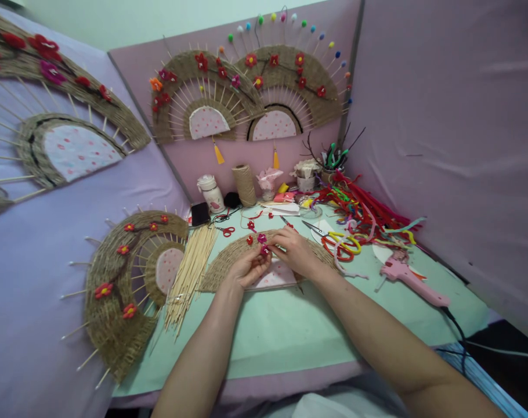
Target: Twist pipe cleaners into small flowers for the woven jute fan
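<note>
A small magenta flower is pinched between the fingertips of my left hand and my right hand. Both hands are over a woven twine fan that lies flat on the table, its pale dotted half-round centre partly covered by my left hand. Just beyond my fingers are another magenta flower and a red flower near the fan's upper edge. My right fingers hide part of the held flower.
Left of the fan lie a bundle of thin sticks and a finished fan. To the right are yellow-handled scissors, a pink glue gun with its cord, and a heap of pipe cleaners. A twine spool stands behind.
</note>
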Motion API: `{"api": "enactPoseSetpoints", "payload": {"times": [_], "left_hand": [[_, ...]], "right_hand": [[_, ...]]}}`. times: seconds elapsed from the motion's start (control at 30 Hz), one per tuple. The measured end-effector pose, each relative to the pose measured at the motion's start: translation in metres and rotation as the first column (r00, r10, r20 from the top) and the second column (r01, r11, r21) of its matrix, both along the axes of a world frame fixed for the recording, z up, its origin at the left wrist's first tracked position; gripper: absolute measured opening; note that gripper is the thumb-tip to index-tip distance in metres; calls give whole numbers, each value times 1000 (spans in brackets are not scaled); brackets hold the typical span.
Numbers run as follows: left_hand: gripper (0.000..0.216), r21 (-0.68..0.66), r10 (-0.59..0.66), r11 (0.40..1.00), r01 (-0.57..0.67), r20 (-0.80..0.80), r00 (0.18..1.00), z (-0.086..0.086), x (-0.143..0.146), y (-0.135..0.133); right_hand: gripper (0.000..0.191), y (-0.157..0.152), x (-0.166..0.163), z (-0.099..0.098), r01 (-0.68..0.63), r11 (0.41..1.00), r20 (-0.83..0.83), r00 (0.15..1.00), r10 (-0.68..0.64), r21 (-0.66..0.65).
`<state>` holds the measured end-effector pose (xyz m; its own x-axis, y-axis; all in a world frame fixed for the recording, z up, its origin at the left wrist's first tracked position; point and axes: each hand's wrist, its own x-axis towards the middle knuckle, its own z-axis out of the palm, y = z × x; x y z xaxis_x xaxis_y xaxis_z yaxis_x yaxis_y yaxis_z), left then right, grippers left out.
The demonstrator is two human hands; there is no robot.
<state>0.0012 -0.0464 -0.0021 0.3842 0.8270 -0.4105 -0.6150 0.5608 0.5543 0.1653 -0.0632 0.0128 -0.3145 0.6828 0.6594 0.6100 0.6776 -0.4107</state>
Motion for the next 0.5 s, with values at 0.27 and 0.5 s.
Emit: {"api": "enactPoseSetpoints", "payload": {"times": [0.27,0.5], "left_hand": [[7,-3,17,1000,-17,-26,1000,-3,-1,2],[6,44,54,998,-49,-108,993,-2,0,1]], "right_hand": [[9,0,-3,-5,-1,995,58,998,-5,96],[13,1,-3,-4,-75,995,59,996,72,64]]}}
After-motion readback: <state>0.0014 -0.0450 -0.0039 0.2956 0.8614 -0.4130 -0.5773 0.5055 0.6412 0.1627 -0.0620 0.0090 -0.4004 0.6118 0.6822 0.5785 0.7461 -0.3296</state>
